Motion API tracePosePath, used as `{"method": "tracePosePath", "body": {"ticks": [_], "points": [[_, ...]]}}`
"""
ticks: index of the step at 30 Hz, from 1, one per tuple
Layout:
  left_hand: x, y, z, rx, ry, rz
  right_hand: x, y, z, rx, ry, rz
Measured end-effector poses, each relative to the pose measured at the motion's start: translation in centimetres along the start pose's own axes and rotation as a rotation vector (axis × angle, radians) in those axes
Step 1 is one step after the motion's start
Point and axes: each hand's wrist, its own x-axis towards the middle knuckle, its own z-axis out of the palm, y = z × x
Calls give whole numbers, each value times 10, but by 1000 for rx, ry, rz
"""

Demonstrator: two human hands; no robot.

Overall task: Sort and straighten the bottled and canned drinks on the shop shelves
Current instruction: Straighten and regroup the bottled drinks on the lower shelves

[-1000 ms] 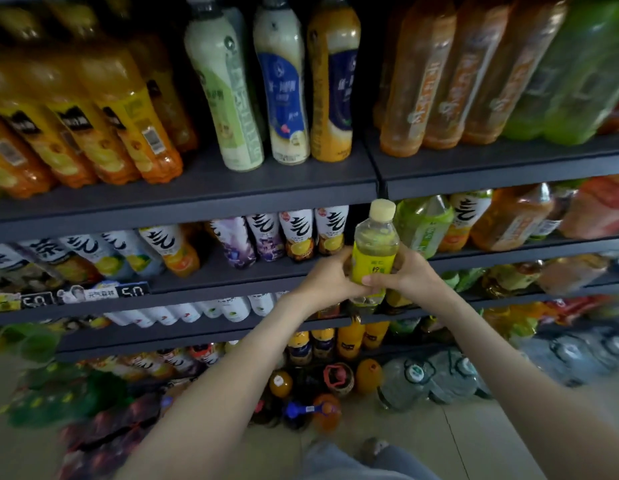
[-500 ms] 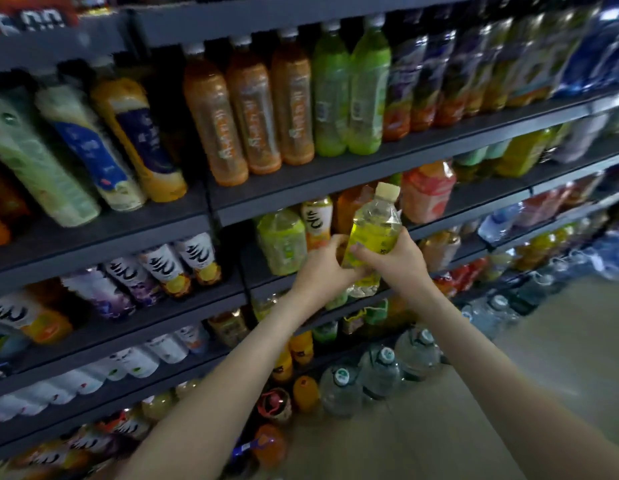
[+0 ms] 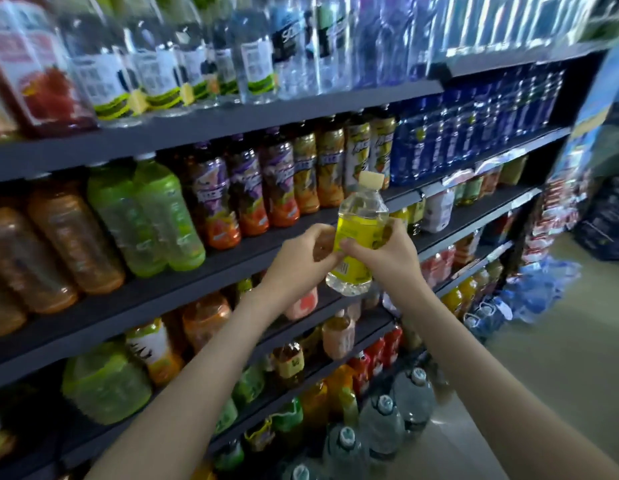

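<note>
Gripping yellow bottle (image 3: 357, 237) — left hand (image 3: 301, 261), right hand (image 3: 387, 254) — upright, mid-label

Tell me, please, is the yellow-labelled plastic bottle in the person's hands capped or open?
Capped: the yellow-labelled plastic bottle carries its pale cream cap.

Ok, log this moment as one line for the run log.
both hands: left hand and right hand hold yellow bottle | bottle: upright, capped, off shelf | backdrop: shelves of drinks

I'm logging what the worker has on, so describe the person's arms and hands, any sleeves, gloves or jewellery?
Both forearms are bare up to the frame edge, with no sleeves in view. The left hand and right hand wear no gloves, and no rings, watch or bracelet show.
</note>
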Motion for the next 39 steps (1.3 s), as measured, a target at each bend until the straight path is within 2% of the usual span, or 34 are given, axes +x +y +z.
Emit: {"method": "tracePosePath", "body": {"ticks": [12,17,23,29,36,39], "points": [[259,104,150,12,-40,257,220,19,-192,-12,179,-136],[356,145,227,161,-21,376,307,46,-286,-7,233,-182],[474,213,325,288,115,527,414,77,-408,-51,262,-287],[582,283,410,384,227,531,529,89,-530,12,212,-357],[710,327,473,621,518,693,671,105,-625,114,255,-444],[773,342,499,683,570,742,738,110,-663,135,298,-478]]}}
